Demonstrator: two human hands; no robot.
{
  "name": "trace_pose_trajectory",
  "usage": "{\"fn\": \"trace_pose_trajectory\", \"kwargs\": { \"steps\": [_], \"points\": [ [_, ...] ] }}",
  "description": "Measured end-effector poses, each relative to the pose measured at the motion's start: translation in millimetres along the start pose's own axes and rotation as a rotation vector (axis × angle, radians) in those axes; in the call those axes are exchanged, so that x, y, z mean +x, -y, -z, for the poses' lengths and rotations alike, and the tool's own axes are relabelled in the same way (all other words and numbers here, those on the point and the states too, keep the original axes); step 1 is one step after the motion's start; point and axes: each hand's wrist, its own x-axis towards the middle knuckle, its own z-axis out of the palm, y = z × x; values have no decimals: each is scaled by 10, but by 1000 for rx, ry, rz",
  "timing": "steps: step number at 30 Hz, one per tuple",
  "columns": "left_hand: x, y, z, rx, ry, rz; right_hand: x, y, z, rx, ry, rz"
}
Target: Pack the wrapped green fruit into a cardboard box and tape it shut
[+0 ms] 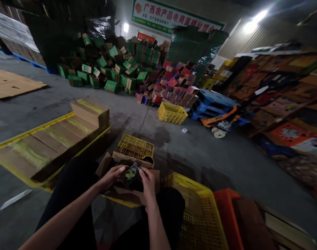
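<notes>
My left hand [112, 176] and my right hand [148, 183] are close together over an open brown cardboard box [127, 196] that rests between my knees. Both hands have their fingers curled around a small dark wrapped item with green-yellow markings [131, 173], held just above the box. What the item is cannot be made out in the dim light. My forearms reach in from the bottom of the view, over my dark trouser legs.
A yellow plastic crate [134, 147] stands upside down behind the box; another yellow crate [200, 211] and an orange one [227, 215] sit at my right. Sealed cartons [54, 140] lie on a yellow pallet to the left. Piles of green and red boxes [114, 66] fill the back.
</notes>
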Motion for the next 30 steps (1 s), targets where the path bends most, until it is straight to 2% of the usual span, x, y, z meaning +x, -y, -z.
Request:
{"fn": "trace_pose_trajectory", "kwargs": {
  "steps": [4,10,13,17,20,25,28,30],
  "points": [
    [25,11,51,-125,39,31,20,-87,18,35,-39,11],
    [26,39,43,-103,18,-16,-26,-79,-65,-7,46,-96],
    [45,72,93,-29,-40,-28,5,-48,30,-87,15,-7],
    [95,94,216,50,-196,-29,58,-3,274,-453,-80,103],
    [126,87,274,50,-256,-48,46,-1,330,-783,-89,140],
    [130,55,257,98,-294,-67,-56,-130,94,-1312,83,77],
    [122,39,241,122,-299,-65,-102,-225,-50,-1431,212,88],
    [121,35,244,123,-312,-70,-105,-246,-96,-1425,204,121]
  ]
}}
